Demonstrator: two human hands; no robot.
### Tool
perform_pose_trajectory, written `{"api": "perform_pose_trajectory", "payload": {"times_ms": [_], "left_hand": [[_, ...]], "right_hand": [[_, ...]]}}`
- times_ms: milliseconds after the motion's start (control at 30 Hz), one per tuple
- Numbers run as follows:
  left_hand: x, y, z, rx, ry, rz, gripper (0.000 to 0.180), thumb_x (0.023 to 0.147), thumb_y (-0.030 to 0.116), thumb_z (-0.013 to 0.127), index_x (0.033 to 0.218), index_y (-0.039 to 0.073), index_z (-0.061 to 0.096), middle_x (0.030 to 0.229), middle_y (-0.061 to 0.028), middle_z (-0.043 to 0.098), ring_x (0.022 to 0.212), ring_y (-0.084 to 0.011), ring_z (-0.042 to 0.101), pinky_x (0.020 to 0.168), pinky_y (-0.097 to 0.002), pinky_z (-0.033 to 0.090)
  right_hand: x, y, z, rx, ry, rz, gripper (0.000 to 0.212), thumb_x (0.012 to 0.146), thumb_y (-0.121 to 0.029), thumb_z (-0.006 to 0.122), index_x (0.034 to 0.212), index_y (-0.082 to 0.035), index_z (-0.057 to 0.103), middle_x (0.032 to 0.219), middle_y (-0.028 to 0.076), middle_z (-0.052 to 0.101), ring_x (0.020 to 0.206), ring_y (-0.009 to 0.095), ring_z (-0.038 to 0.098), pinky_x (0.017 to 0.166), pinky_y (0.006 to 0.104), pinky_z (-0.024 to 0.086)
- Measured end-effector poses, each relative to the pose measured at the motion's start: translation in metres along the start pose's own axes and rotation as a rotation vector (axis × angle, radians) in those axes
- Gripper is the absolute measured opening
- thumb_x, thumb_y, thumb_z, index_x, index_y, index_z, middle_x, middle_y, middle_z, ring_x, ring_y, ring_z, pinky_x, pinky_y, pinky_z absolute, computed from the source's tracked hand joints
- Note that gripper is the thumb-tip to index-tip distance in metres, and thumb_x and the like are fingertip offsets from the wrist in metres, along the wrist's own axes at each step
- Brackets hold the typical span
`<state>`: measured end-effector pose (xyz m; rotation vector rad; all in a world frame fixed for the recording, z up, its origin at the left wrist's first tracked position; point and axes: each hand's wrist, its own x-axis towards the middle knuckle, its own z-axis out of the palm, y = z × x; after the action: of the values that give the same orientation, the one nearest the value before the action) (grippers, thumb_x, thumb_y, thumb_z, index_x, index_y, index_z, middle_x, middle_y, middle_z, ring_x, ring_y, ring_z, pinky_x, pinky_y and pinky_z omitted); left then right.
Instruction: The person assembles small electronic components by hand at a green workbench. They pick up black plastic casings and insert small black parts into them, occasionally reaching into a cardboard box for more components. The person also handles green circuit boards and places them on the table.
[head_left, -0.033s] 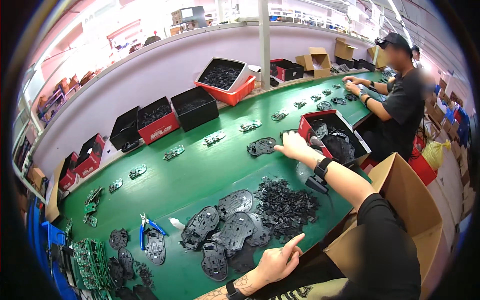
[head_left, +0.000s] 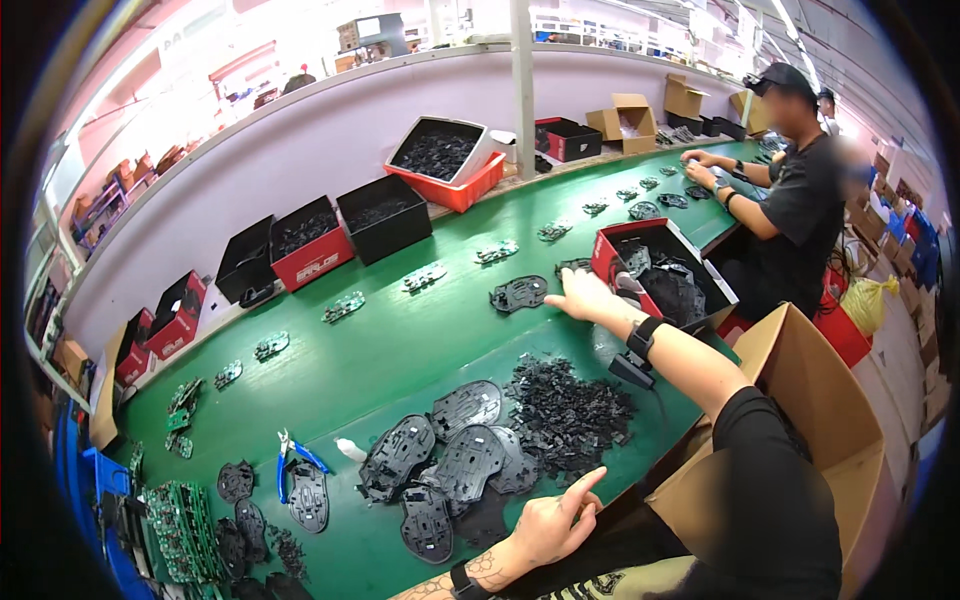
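My right hand (head_left: 588,298) reaches forward over the green belt, thumb spread to the left. Its fingertips are at a dark plastic shell (head_left: 573,266), partly hidden behind the hand; whether they touch it is unclear. A flat black mouse-shaped shell (head_left: 520,294) lies just left of that hand. My left hand (head_left: 552,527) hovers at the near edge, holding nothing, index finger stretched out and the others loosely bent. Beyond it lie a pile of black shells (head_left: 468,462) and a heap of small black plastic pieces (head_left: 570,415).
Blue-handled pliers (head_left: 284,466) and a small white bottle (head_left: 351,449) lie left of the shells. Green circuit boards (head_left: 343,307) line the belt. A red-and-black box (head_left: 690,318) and cardboard box (head_left: 830,400) stand at right. A co-worker (head_left: 795,170) works farther along.
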<state>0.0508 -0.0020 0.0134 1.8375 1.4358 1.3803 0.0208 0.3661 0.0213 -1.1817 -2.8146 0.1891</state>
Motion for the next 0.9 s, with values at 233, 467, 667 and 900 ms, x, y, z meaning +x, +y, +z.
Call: {"api": "perform_pose_trajectory", "payload": {"times_ms": [233,467,667,900], "left_hand": [[0.002,-0.002,-0.002,-0.002,-0.015,-0.054,0.058,0.086,0.001,0.058,0.139,0.0,0.035,0.083,-0.0066,0.07,0.058,-0.015,0.065,0.055,-0.0263,0.052],[0.004,-0.002,0.0,0.019,-0.041,-0.032,0.057,0.086,0.001,0.058,0.139,0.0,0.036,0.084,-0.0066,0.07,0.059,-0.0151,0.065,0.056,-0.0262,0.052],[0.0,-0.001,-0.003,0.0,-0.029,-0.045,0.059,0.085,0.002,0.058,0.139,0.0,0.035,0.082,-0.0055,0.069,0.057,-0.0167,0.064,0.054,-0.0281,0.052],[0.006,0.003,-0.002,-0.03,-0.039,-0.048,0.056,0.086,0.001,0.057,0.138,0.001,0.037,0.081,-0.0065,0.07,0.056,-0.0146,0.064,0.053,-0.0263,0.051]], "right_hand": [[0.004,0.012,0.022,0.212,0.157,-0.217,0.067,0.083,-0.045,0.066,0.121,0.009,0.05,0.119,0.026,0.052,0.117,0.038,0.049,0.101,0.0419,0.04],[0.022,0.031,0.005,0.154,0.161,-0.134,0.064,0.083,-0.04,0.067,0.121,0.01,0.052,0.122,0.028,0.05,0.117,0.039,0.048,0.103,0.0405,0.039],[-0.044,0.007,-0.069,0.048,0.359,-0.307,0.055,0.082,-0.039,0.065,0.118,0.002,0.053,0.11,0.022,0.057,0.106,0.036,0.056,0.092,0.0432,0.047],[-0.115,0.081,-0.078,-0.302,0.489,-0.209,0.026,0.073,-0.024,0.071,0.083,-0.002,0.061,0.084,0.015,0.062,0.082,0.032,0.057,0.072,0.0428,0.05]]}}
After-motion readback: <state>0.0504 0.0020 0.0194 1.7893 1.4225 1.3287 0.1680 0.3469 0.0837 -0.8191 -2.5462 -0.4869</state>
